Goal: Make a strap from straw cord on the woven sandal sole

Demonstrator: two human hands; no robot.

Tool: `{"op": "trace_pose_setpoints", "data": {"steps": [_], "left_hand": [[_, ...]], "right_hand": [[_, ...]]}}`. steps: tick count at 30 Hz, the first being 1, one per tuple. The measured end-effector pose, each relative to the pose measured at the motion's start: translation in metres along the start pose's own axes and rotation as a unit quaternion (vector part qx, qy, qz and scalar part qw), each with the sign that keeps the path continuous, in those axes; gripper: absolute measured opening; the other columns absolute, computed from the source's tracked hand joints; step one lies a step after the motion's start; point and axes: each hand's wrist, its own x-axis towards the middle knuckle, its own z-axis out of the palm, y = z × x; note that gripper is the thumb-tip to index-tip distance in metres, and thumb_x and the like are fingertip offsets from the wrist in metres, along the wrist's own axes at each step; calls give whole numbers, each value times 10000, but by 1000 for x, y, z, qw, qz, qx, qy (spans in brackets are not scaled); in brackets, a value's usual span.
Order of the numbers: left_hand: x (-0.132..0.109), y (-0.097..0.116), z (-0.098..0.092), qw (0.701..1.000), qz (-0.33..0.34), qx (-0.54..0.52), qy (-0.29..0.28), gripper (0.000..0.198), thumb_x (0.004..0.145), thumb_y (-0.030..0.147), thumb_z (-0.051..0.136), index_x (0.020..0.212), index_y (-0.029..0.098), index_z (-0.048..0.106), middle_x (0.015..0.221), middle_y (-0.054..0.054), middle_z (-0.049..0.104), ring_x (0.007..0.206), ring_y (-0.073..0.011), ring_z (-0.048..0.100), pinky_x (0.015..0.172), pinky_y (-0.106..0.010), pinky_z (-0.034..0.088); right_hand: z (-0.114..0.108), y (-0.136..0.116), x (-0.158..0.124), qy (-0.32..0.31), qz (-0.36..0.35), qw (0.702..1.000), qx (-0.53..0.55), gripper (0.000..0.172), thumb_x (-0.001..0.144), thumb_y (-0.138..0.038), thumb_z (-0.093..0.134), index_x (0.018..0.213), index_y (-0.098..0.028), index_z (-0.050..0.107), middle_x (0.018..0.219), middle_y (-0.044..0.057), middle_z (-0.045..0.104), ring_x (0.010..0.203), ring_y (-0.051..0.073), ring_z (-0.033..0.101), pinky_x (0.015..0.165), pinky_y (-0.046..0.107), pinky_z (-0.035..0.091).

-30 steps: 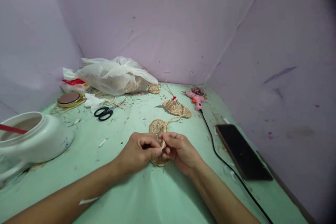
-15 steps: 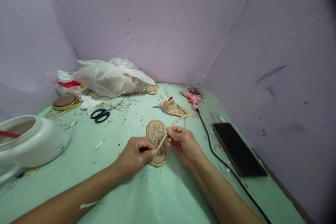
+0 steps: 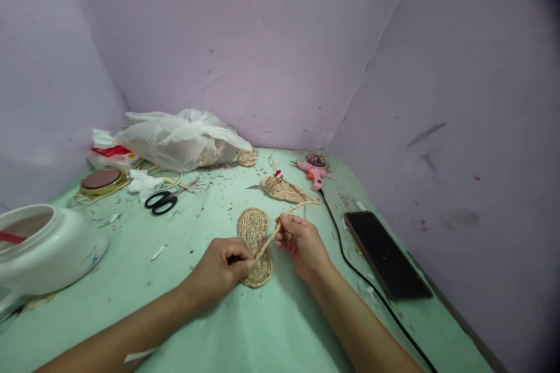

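Note:
A woven straw sole (image 3: 254, 226), coiled from braid and narrow at the waist, lies on the green tabletop in front of me. Over its lower half runs a length of straw braid (image 3: 266, 243), stretched between my hands. My left hand (image 3: 227, 262) pinches one end of it between thumb and finger, at the sole's left side. Further along, my right hand (image 3: 300, 239) grips the braid to the right of the sole, with its free tail reaching toward another woven straw piece (image 3: 284, 189) that has a red bit on top.
A pink glue gun (image 3: 312, 173) with a black cord lies at the back right, near a phone (image 3: 387, 255). Black-handled scissors (image 3: 163, 201), a white plastic bag (image 3: 179, 140) and a round tin (image 3: 102, 180) stand left. A white pot (image 3: 72, 250) is nearest.
The whole view has shifted slightly, so things appear lower and further left. Both hands keep their hold on the braid, with hardly any movement relative to the sole.

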Motion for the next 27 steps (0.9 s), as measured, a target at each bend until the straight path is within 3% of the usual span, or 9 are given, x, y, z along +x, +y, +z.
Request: {"op": "trace_pose_setpoints", "data": {"steps": [7,12,16,18,23,27], "left_hand": [[2,2,1,1000,-24,11,-7,217,679,261,530,507,135,485,536,15,449,526,-95,402,520,-221,314],[-3,2,1,996,-23,40,71,199,712,270,513,571,133,544,585,0,493,560,-109,444,539,-223,343],[-3,12,-5,973,3,178,147,164,716,275,527,626,148,580,634,-5,537,558,-111,451,548,-235,339],[-2,18,-8,958,17,240,158,142,710,276,539,642,159,580,657,-2,552,564,-113,452,566,-244,339],[0,29,-15,962,-32,253,94,203,666,367,592,738,179,618,769,-11,601,625,-139,485,599,-260,351],[3,33,-19,991,-59,118,20,338,702,436,547,826,144,666,776,-31,624,690,-162,513,616,-251,364]], "right_hand": [[4,-10,-5,-14,57,998,39,169,573,-172,696,506,-113,552,397,-64,446,297,-19,271,277,82,272],[-4,-17,-1,-35,-10,999,-15,204,532,-251,747,583,-108,610,484,-26,547,395,37,452,406,156,459],[-11,-21,1,-40,-60,992,-99,253,532,-300,739,663,-101,651,572,13,611,491,89,544,495,217,501],[-12,-21,1,-38,-74,991,-109,265,548,-309,730,701,-104,661,621,26,634,524,98,565,536,231,504],[-9,-20,-2,-42,-67,991,-108,270,557,-312,730,727,-113,663,635,39,653,549,116,590,580,259,504],[-6,-15,-4,-71,-45,990,-113,270,551,-314,734,727,-118,671,629,40,657,548,118,593,577,257,499]]}}
